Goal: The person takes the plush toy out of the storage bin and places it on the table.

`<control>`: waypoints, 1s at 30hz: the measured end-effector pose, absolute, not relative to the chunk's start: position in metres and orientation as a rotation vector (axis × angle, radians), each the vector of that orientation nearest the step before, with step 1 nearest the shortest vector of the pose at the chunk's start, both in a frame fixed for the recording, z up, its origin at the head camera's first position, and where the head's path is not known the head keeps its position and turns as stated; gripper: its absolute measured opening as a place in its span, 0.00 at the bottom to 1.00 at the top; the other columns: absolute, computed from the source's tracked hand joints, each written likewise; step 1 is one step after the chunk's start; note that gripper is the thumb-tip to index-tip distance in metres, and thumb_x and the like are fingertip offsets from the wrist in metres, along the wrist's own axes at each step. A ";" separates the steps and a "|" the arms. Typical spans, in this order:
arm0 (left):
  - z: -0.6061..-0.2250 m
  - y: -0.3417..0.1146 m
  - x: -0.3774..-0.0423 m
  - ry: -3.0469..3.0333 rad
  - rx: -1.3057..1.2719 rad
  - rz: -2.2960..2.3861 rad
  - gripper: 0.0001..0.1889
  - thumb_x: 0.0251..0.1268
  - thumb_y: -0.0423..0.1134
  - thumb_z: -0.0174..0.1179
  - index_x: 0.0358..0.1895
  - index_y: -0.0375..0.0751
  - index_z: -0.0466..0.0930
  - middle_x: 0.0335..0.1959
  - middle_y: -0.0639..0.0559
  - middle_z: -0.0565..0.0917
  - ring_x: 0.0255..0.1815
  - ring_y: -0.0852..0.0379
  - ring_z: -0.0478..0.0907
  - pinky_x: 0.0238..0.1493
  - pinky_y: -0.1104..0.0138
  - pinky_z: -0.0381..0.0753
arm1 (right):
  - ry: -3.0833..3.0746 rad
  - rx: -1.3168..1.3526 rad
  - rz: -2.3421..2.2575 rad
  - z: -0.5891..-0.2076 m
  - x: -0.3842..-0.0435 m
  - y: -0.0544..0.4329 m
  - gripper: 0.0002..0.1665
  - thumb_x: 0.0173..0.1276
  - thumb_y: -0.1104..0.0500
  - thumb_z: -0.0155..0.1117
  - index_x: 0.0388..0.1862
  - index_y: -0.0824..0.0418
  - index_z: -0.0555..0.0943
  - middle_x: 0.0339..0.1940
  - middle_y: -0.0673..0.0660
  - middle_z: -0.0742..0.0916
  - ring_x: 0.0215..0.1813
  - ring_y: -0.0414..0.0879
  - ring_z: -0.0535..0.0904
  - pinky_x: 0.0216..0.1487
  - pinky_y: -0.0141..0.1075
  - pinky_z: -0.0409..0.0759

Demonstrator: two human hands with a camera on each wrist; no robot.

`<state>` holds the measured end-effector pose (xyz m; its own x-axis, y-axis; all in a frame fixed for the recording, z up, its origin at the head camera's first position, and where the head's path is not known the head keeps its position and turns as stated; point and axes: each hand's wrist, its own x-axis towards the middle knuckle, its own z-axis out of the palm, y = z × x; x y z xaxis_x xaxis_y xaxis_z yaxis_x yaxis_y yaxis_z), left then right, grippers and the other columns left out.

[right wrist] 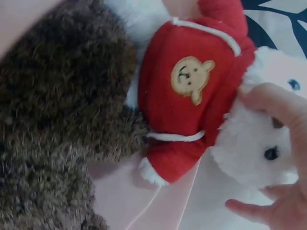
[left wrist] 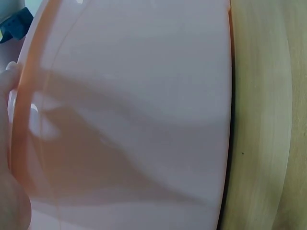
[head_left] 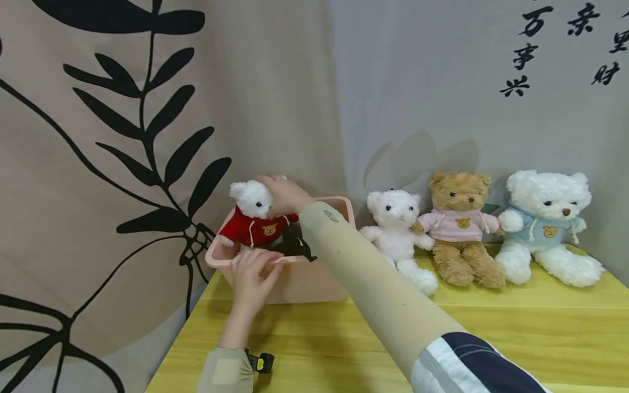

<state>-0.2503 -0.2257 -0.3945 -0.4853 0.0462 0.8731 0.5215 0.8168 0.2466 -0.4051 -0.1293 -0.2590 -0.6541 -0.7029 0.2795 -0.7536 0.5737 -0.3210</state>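
Head view: the right hand (head_left: 284, 194) grips the red-shirted bear (head_left: 245, 224) by its head, apparently holding it upright at the left end of the pink bin (head_left: 300, 283), beside a dark plush (right wrist: 62, 96). The left hand (head_left: 253, 275) is curled on the near rim, probably to steady it. A white bear (head_left: 395, 234), brown bear (head_left: 459, 199) and blue-shirted bear (head_left: 547, 191) sit on the tabletop (head_left: 314, 349), legs forward, likely for balance.

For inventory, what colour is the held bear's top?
The top is red, clearest in the right wrist view.
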 end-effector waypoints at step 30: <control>-0.401 -0.223 -0.256 -1.970 -0.460 -0.589 0.10 0.51 0.37 0.72 0.38 0.45 0.85 0.33 0.52 0.83 0.38 0.48 0.74 0.48 0.49 0.60 | -2.304 0.970 0.668 -0.098 -0.379 0.034 0.50 0.53 0.55 0.71 0.74 0.39 0.61 0.63 0.52 0.72 0.61 0.48 0.61 0.54 0.38 0.69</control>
